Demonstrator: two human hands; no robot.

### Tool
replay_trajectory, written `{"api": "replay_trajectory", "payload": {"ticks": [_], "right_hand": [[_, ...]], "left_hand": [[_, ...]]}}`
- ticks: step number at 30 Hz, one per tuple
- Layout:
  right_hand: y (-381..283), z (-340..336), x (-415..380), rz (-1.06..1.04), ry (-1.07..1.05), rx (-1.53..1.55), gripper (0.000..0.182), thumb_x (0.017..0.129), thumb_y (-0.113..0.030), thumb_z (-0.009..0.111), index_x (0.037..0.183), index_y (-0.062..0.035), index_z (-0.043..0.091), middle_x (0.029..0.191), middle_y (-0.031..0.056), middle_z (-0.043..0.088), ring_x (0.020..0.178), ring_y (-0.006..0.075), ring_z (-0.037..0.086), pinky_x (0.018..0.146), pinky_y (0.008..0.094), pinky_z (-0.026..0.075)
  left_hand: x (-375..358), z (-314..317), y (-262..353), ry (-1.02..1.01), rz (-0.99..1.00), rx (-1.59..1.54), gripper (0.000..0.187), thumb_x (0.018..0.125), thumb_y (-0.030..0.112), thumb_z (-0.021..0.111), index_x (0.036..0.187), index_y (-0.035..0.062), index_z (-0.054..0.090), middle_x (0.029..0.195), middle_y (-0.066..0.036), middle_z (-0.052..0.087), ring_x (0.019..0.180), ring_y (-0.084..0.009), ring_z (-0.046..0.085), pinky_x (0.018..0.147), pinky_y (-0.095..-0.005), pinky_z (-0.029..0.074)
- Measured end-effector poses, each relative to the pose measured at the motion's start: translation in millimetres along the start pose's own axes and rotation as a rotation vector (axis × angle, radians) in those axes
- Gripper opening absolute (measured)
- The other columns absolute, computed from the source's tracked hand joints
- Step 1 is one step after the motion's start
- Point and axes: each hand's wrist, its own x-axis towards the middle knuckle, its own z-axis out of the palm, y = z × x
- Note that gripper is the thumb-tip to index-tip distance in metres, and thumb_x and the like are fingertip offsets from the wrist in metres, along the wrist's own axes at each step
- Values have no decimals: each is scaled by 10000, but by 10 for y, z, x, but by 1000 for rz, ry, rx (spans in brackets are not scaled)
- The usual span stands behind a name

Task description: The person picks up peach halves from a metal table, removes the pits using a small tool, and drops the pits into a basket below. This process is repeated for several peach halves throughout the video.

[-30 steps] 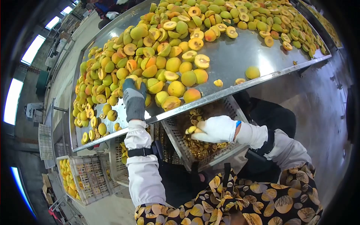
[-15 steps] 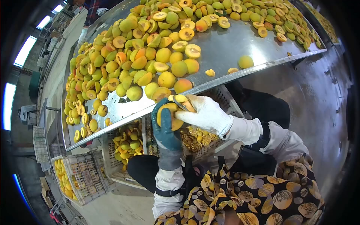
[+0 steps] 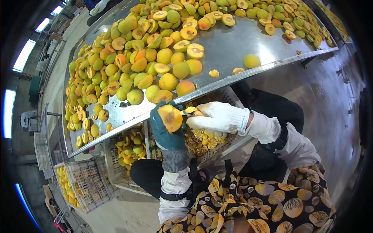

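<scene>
My left hand, in a dark teal coated glove, is closed around a peach half. The cut yellow face of the half points up toward me. Just right of it, my right hand in a white knitted glove grips a small pitting knife; the fingers cover most of it. A bit of yellow flesh sits at the knife's tip, close to the peach's edge. Both hands are at the near rim of the metal table, above a crate of pits and scraps.
Whole and halved peaches are heaped across the table. One lone peach lies by the right rim. Beneath the table is a crate of peach halves, with another crate to its left. A co-worker's gloved hand shows at top left.
The peach half has turned its cut face toward me. My right hand has drawn slightly away from it with the knife. The co-worker's hand at top left has moved upward.
</scene>
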Motion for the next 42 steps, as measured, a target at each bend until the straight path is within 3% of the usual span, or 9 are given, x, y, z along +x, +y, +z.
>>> {"api": "replay_trajectory", "payload": {"ticks": [6,7,12,21,25,32,34,36,42], "right_hand": [[47,171,11,-167,130,-129,562,954,-566,497,989,-28,654,777,157,682,703,291,693,621,387,540],[141,242,93,-238,252,-254,562,959,-562,495,1001,-25,657,808,182,689,743,327,696,651,411,545],[165,360,120,-406,404,-262,540,964,-549,492,1061,-48,669,900,260,690,826,446,668,718,504,540],[0,349,84,-131,8,416,443,983,-485,541,828,-77,620,553,32,528,410,140,515,371,278,411],[34,326,71,-3,-248,885,434,984,-480,542,811,-83,546,525,-9,470,328,109,402,290,257,297],[93,292,82,-91,-288,790,474,990,-526,526,783,-100,530,506,-43,404,329,78,366,289,242,292],[276,205,272,10,-789,1227,510,985,-566,525,762,-108,517,497,-57,368,332,54,353,284,216,280],[292,176,267,-40,-766,1204,457,979,-528,552,829,-96,562,533,-30,474,344,99,396,299,248,304],[82,33,110,-281,-108,-82,521,972,-561,528,845,-68,638,626,58,586,508,178,558,489,324,449]], "left_hand": [[-13,128,226,38,-25,-269,216,984,124,572,1138,-28,581,1180,-133,593,1056,-232,609,941,-351,486],[41,77,323,-1,231,364,259,1038,187,503,1143,-35,582,1149,-130,604,1025,-217,618,936,-337,488],[-8,205,432,156,-156,-271,447,1067,387,439,1189,-16,589,1114,-126,649,1004,-213,638,893,-325,512],[31,244,588,264,-133,-86,527,1069,461,395,1163,-21,587,1087,-134,669,990,-219,644,877,-341,526],[41,205,538,235,39,117,462,1063,406,429,1122,-21,594,1094,-135,662,1022,-242,637,898,-365,517],[97,211,549,116,-96,-189,434,1064,373,427,1178,-23,565,1089,-142,666,1007,-251,648,905,-366,515],[111,198,530,54,-55,-156,452,1074,379,395,1187,-25,563,1075,-140,670,977,-242,652,895,-362,519],[153,169,486,-16,-95,-264,501,1079,412,357,1184,-26,575,1053,-141,676,946,-229,655,878,-353,525],[282,-160,373,38,-519,-569,687,1072,529,223,1141,-25,622,991,-140,691,916,-243,659,869,-342,536]]}}
